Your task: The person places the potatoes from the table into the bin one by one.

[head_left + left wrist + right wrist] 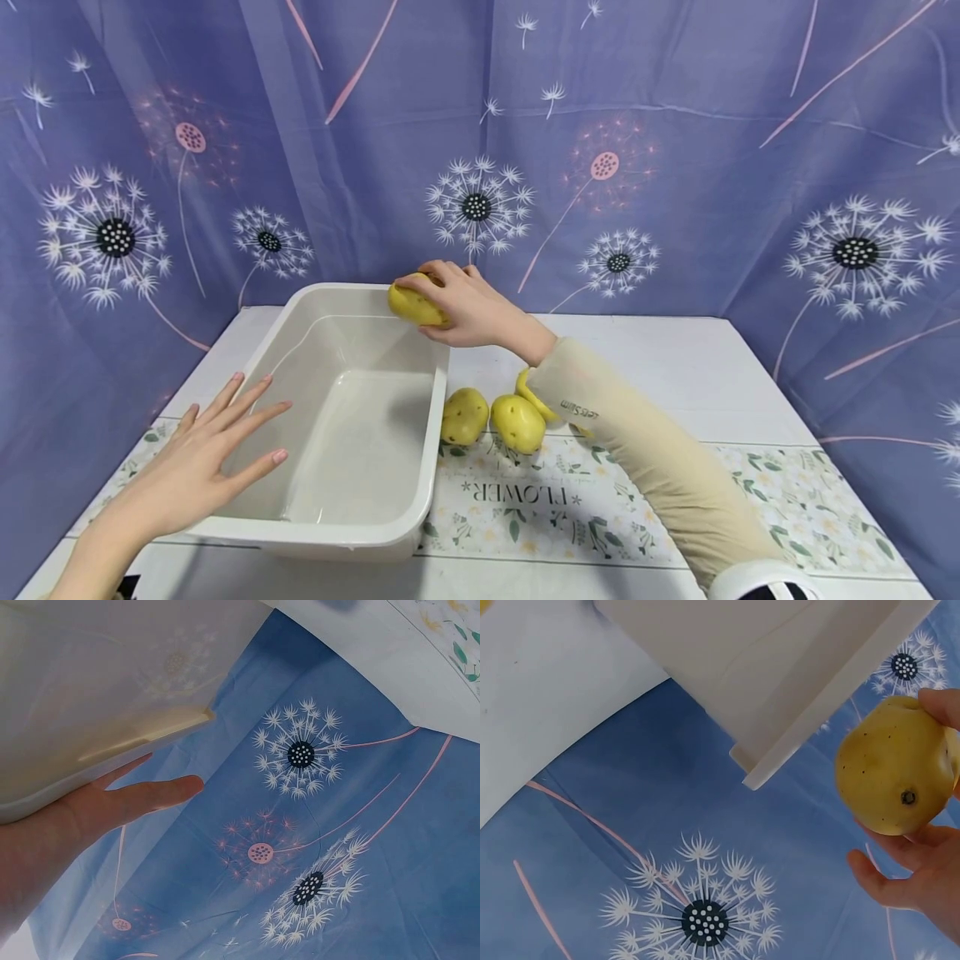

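Here the right hand (472,312) grips a potato (415,304) at the tub (431,433) rim, left hand (202,454) fingers spread wide; released there, it might strike the rim and roll across the worktop (675,350).

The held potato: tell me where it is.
In the head view, the potato is gripped by the right hand over the white tub's far right corner.

The head camera looked forward and down from above the near edge of the white tub (360,433), taking in the table and dandelion curtain (675,125) behind it. The left wrist camera sat close beneath the tub (97,682), facing up toward the curtain (337,847). The right wrist camera looked up past the tub's corner (780,682). All three shared tub and curtain (630,847).
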`<state>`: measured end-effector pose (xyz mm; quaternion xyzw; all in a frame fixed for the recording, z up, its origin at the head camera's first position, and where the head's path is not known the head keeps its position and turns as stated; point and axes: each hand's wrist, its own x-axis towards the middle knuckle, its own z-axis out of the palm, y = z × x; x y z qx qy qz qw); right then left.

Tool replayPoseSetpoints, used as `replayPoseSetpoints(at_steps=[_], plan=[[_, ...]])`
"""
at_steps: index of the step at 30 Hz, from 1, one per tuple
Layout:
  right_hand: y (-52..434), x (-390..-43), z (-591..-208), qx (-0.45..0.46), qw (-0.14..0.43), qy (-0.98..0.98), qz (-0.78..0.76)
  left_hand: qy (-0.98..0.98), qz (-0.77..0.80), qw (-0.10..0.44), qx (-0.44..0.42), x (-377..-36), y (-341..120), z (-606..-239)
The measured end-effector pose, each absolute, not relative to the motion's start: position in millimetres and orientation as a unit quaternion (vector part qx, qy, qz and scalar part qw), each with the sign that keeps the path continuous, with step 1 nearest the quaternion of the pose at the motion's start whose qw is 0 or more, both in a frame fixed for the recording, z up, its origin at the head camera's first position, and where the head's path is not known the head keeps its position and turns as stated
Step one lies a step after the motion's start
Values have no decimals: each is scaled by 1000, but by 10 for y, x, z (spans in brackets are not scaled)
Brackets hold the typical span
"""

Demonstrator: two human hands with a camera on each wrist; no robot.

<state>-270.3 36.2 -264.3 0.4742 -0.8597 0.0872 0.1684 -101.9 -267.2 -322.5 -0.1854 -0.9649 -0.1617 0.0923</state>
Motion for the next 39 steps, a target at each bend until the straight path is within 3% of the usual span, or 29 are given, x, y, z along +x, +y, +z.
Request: replayPoseSetpoints(at_steps=[39], plan=[[6, -2851, -2750, 461, 133, -875, 72, -965, -158, 93, -185, -1012, -2668, -3215]])
